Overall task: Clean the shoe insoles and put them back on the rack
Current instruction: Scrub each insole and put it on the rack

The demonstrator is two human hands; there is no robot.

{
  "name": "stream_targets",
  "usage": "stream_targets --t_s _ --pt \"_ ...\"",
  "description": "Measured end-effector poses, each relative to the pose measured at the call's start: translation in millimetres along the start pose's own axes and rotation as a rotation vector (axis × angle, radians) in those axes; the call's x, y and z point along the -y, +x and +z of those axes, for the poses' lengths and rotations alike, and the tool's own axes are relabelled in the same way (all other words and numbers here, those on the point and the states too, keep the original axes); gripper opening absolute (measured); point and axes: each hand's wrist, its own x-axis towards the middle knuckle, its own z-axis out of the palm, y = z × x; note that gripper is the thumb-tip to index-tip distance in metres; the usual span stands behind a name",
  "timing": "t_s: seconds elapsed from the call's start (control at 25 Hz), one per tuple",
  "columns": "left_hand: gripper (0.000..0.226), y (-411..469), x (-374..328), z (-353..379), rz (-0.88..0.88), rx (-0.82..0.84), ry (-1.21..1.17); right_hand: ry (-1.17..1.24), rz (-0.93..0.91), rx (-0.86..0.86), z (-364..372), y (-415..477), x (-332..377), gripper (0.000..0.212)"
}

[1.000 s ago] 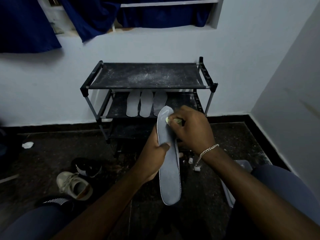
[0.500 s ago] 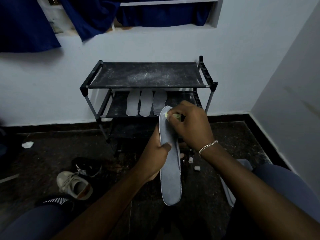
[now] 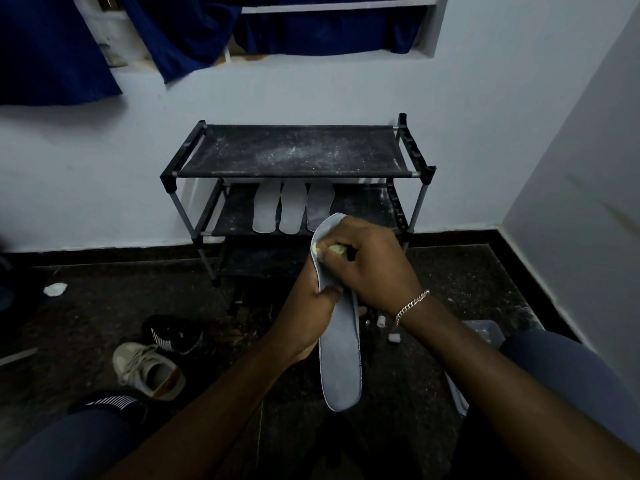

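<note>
A grey insole [image 3: 341,362] stands upright in front of me, toe end up. My left hand [image 3: 311,303] grips it at the middle from the left, thumb on its face. My right hand [image 3: 367,261] holds a small pale yellow-green cleaning piece [image 3: 334,249] and presses it against the upper part of the insole. Three more insoles [image 3: 292,209] lie side by side on the middle shelf of the black shoe rack [image 3: 294,150], which stands against the white wall.
A beige shoe [image 3: 149,370] and a black sneaker [image 3: 173,332] lie on the dark floor at the left. Small white bits [image 3: 381,321] sit on the floor by my right wrist. A grey container [image 3: 485,332] is at the right, by my knee.
My right hand has slid the cleaning piece up and then back down along the top of the insole. My left hand keeps the same grip.
</note>
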Motion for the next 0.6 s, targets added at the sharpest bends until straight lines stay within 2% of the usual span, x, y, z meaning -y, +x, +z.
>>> stream_targets --t_s 0.16,0.2,0.36,0.52,0.6 --pt "0.069 -2.4 -0.7 1.9 -0.044 0.044 -0.045 -0.002 0.083 -0.13 -2.0 4.5 -6.8 0.006" --pt "0.069 -3.2 -2.5 3.0 -0.042 0.039 -0.044 -0.001 0.079 -0.133 -2.3 4.9 -6.1 0.006" --pt "0.059 -2.2 1.2 1.5 -0.052 0.042 -0.065 0.051 -0.004 0.028 -3.1 0.7 -0.8 0.007" --pt "0.068 -3.9 -1.8 3.0 -0.032 0.063 -0.041 0.013 0.085 -0.149 -2.2 3.5 -6.9 0.007" --pt "0.066 -4.9 -4.0 4.2 -0.027 0.046 -0.031 0.017 0.037 -0.088 0.0 1.0 -2.5 0.007"
